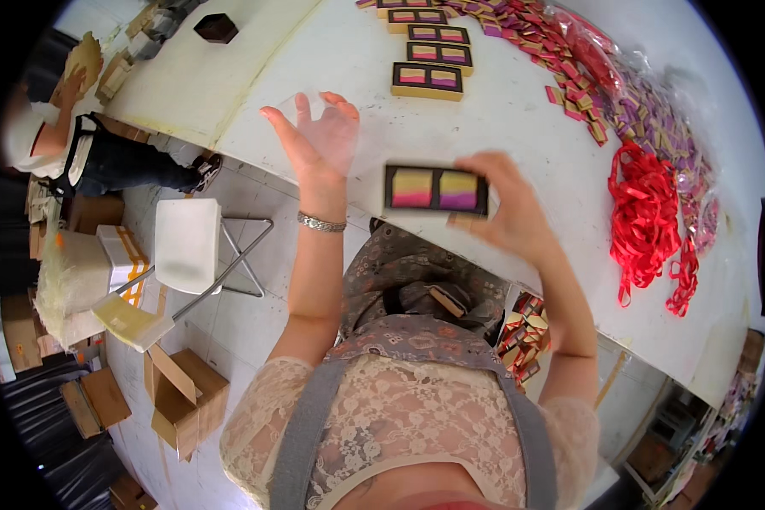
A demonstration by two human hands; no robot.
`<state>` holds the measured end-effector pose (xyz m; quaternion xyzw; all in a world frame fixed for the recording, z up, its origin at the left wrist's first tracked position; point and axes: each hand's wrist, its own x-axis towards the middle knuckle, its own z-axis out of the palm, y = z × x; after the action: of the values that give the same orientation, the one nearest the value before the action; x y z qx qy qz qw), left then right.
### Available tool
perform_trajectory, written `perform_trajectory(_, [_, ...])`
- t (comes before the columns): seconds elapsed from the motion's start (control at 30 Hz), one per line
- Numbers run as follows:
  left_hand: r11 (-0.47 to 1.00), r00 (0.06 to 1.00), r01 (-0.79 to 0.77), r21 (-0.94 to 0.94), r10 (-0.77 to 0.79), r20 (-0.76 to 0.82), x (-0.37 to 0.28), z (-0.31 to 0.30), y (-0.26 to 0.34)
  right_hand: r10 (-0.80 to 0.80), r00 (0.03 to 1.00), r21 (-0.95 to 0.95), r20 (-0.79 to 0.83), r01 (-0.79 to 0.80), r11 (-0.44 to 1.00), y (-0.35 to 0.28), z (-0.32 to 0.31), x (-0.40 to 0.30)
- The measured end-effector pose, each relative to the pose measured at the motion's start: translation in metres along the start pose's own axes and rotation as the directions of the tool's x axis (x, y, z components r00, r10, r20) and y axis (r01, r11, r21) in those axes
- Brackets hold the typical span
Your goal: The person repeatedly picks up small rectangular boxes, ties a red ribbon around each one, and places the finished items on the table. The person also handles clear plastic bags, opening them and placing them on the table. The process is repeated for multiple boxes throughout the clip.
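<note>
My right hand (510, 204) grips the right end of a small dark-framed gift box (435, 190), blurred and tilted up over the table's near edge. Its two windows show pieces in gold with pink and gold with purple. To the left, my left hand (325, 137) is raised with the fingers spread. A clear plastic sheet (341, 143) lies across its palm and fingers; whether it is a flat sheet or a sleeve, I cannot tell. Beyond both hands, several similar boxes (427, 81) with gold sides form a row on the white table (357, 38).
Loose pink, purple and gold pieces (574, 95) heap along the far right, beside red ribbon (644, 217). A dark box (215, 29) sits far left. A folding chair (188, 245), an open carton (188, 401) and another person (102, 153) are left of the table.
</note>
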<state>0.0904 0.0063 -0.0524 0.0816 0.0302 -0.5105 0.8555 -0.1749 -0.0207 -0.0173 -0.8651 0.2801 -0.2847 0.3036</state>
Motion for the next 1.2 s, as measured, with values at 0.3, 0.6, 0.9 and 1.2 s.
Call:
perform_trajectory(0.3, [0.972,0.986,-0.118,0.202,0.090,0.143,-0.029,0.027,-0.054,0.131,0.898,0.079,-0.421,-0.107,0.991,-0.006,0.046,-0.039])
perform_trajectory(0.6, [0.852,0.915,-0.383,0.356,0.296,0.275,-0.048,0.042,-0.062,0.176,0.890,0.260,-0.421,-0.067,0.963,0.002,0.053,-0.045])
perform_trajectory(0.9, [0.899,0.962,0.250,0.360,-0.273,0.013,-0.118,0.019,-0.104,0.124,0.926,0.727,-0.356,0.190,0.660,0.005,0.041,-0.057])
perform_trajectory(1.2, [-0.035,0.821,-0.542,0.840,-0.236,0.520,-0.138,-0.002,-0.102,0.440,0.792,0.621,-0.424,-0.099,0.777,-0.010,0.034,-0.038])
